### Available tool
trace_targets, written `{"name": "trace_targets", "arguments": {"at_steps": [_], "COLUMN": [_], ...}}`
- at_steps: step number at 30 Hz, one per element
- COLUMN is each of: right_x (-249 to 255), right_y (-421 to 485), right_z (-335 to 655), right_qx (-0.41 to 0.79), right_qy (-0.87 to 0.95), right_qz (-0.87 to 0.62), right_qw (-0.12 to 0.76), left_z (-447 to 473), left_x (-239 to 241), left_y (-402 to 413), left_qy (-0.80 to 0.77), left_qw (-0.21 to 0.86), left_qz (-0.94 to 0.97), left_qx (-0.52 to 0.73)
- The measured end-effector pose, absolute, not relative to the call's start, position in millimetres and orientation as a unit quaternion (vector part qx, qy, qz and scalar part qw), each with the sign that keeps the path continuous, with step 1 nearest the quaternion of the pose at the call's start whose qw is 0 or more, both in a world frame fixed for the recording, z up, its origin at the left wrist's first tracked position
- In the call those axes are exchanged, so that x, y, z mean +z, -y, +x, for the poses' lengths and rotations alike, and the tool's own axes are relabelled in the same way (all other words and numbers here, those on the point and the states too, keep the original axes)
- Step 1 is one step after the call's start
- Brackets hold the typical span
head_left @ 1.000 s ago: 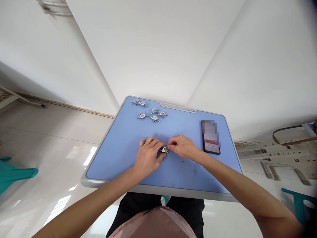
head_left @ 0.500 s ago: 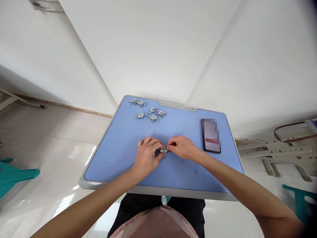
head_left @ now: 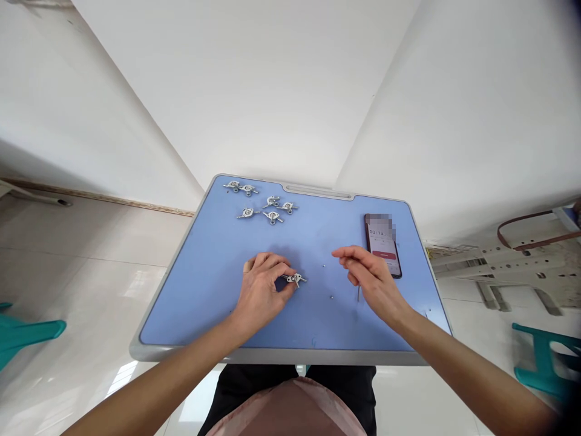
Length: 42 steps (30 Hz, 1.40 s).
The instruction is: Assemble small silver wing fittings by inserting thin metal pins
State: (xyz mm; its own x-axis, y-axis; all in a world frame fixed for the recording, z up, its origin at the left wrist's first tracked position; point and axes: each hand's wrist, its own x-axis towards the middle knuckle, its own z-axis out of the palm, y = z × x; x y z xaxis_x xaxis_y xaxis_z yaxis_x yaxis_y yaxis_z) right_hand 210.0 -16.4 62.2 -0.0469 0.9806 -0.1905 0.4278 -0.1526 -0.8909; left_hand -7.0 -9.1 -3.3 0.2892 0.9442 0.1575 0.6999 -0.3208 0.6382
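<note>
My left hand (head_left: pixel 265 290) rests low over the blue table. Its thumb and fingers pinch a small silver metal fitting (head_left: pixel 295 278), which has a pierced plate and thin prongs sticking out. To the right, my right hand (head_left: pixel 370 281) is apart from the fitting, index finger stretched out and the other fingers loosely bent. A thin metal rod (head_left: pixel 358 293) shows beneath this hand; whether it touches the fingers is unclear. Two tiny metal pieces, one (head_left: pixel 324 265) farther back and one (head_left: pixel 331 297) nearer, lie on the table between the hands.
Several similar metal fittings (head_left: pixel 273 217) lie at the table's back left. A phone (head_left: pixel 384 248) with a lit screen lies at the right. The blue table (head_left: pixel 204 290) has a grey rim and a slot along its back edge, near a white wall (head_left: pixel 254 91). Green stools flank it.
My right hand has let go of the fitting and moved right, its fingers opening out. My left hand keeps its pinch on the fitting. The view has shifted slightly.
</note>
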Motion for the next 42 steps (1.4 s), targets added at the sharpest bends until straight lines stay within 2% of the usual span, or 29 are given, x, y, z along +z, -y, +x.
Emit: {"name": "trace_targets", "arguments": {"at_steps": [1, 3, 6, 11, 16, 24, 27, 29, 31, 35, 37, 42], "right_x": [58, 47, 33, 22, 28, 60, 68, 71, 72, 56, 42, 13], "right_y": [24, 38, 52, 65, 72, 72, 72, 68, 59, 30, 16, -1], "right_z": [213, 219, 224, 235, 249, 264, 273, 275, 271, 244, 229, 216], "right_qx": [0.424, 0.402, 0.371, 0.239, 0.150, -0.048, -0.033, -0.003, 0.054, 0.206, 0.226, 0.229], "right_qy": [0.572, 0.581, 0.606, 0.696, 0.815, 0.875, 0.869, 0.853, 0.820, 0.707, 0.680, 0.703], "right_qz": [-0.600, -0.581, -0.574, -0.538, -0.463, -0.481, -0.491, -0.519, -0.569, -0.669, -0.683, -0.656], "right_qw": [0.365, 0.406, 0.407, 0.412, 0.315, 0.030, -0.048, -0.059, -0.026, 0.097, 0.142, 0.153], "left_z": [-7, -6, -4, -2, -3, -6, -7, -7, -7, -8, -8, -6], "left_x": [-4, -4, -4, -2, 0, -5, -7, -9, -10, -12, -12, -8], "left_y": [9, 10, 11, 12, 9, 8, 9, 9, 9, 9, 9, 9], "left_qy": [-0.534, -0.532, -0.531, -0.531, -0.532, -0.519, -0.513, -0.508, -0.504, -0.503, -0.503, -0.511], "left_qw": [0.229, 0.224, 0.223, 0.221, 0.229, 0.221, 0.205, 0.197, 0.194, 0.191, 0.192, 0.208], "left_qz": [0.769, 0.769, 0.766, 0.763, 0.759, 0.771, 0.779, 0.783, 0.786, 0.789, 0.789, 0.779], "left_qx": [0.268, 0.276, 0.285, 0.294, 0.297, 0.295, 0.298, 0.300, 0.300, 0.297, 0.295, 0.298]}}
